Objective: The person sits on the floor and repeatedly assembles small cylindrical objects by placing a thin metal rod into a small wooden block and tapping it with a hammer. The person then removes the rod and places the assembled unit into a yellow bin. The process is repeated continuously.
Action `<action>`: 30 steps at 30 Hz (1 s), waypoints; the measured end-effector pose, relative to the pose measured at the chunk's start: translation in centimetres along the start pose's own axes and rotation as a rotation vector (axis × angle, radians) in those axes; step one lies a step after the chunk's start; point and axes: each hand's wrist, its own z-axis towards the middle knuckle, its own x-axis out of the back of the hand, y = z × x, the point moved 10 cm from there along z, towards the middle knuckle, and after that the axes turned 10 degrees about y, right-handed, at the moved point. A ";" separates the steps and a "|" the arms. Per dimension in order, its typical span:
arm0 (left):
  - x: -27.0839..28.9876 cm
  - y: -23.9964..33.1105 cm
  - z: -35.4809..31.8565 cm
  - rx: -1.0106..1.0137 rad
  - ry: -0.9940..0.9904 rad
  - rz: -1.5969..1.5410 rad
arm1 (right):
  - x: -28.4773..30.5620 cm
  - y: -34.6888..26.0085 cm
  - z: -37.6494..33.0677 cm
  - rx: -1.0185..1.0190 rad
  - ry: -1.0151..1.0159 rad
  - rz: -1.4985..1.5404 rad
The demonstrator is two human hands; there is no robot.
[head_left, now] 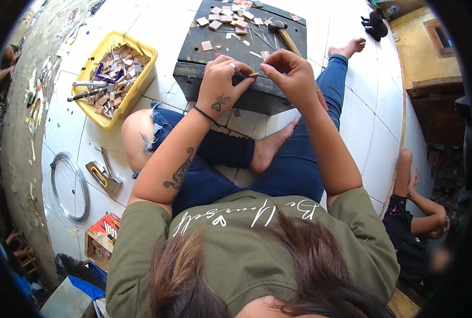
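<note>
White floor tiles (363, 106) surround you where you sit cross-legged, a low dark desk (230, 58) at twelve o'clock. Your left hand (222, 85) and right hand (291, 77) meet just over its near edge, both pinching a thin pin-like piece (253, 74) between fingertips, probably held close so you can see the fine work. Small wooden blocks (228, 17) and a hammer (284, 34) lie farther back on the desk, within reach. At ten o'clock a yellow basket (140, 53) holds more blocks. A metal ring (69, 185) rests at eight o'clock.
</note>
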 end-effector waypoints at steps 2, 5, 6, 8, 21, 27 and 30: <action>-0.1 -0.2 0.0 0.004 -0.007 -0.014 | -0.1 -0.6 0.0 0.044 0.001 -0.092; 0.1 -0.2 -0.1 -0.003 0.012 -0.020 | -0.3 -1.0 0.0 0.074 -0.010 -0.170; 0.0 -0.2 -0.2 0.001 0.009 -0.014 | -0.4 -1.1 0.0 0.082 -0.015 -0.180; 0.1 -0.3 -0.2 0.006 0.015 -0.012 | -0.4 -1.1 0.0 0.085 -0.014 -0.202; 0.0 -0.4 -0.2 -0.017 0.008 -0.007 | -0.8 -2.1 0.1 0.131 -0.019 -0.238; 0.2 0.4 0.1 -0.040 0.010 -0.006 | -1.2 -3.5 0.3 0.219 -0.033 -0.296; -0.1 0.6 0.4 0.006 0.019 -0.059 | -1.4 -3.2 0.6 0.195 -0.056 -0.304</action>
